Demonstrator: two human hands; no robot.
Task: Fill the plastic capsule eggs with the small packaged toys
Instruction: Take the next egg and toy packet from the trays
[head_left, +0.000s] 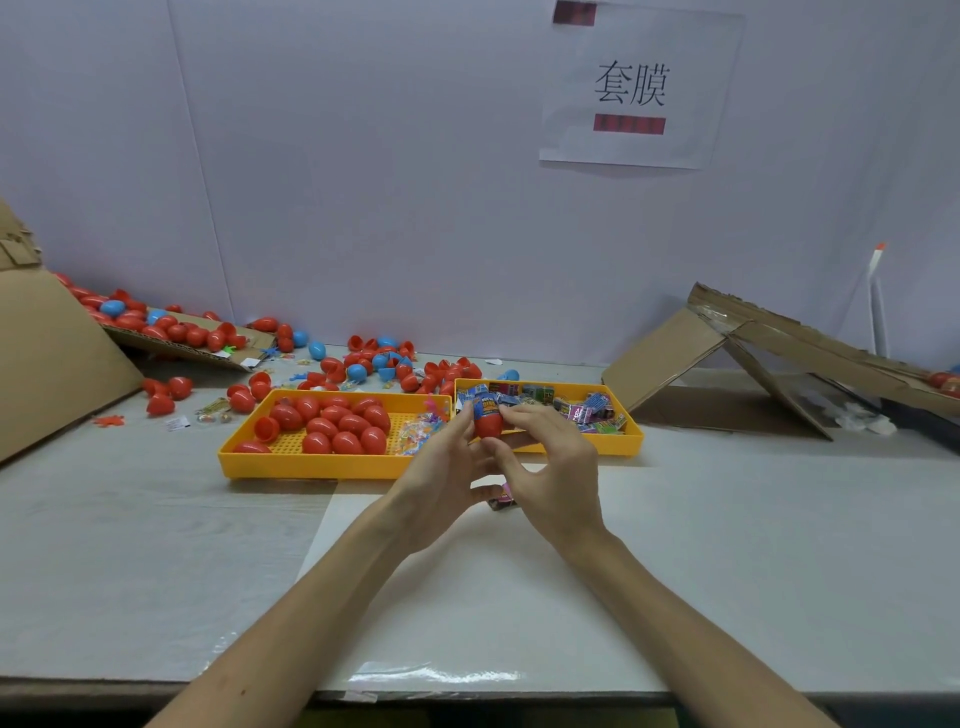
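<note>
At frame centre, your left hand (441, 467) grips the red egg half (487, 428) upright, mouth seemingly upward; your right hand (550, 467) pinches the blue toy packet (485, 408) directly above it.

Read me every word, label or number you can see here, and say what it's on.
"套膜": black characters on the white paper sheet on the wall.
Red bars on that sheet: blurred, unreadable.
Blue toy packet in the red plastic egg half, held by the left hand and right hand: print too blurred.
Small packets in the right yellow plastic tray: too small to read.
</note>
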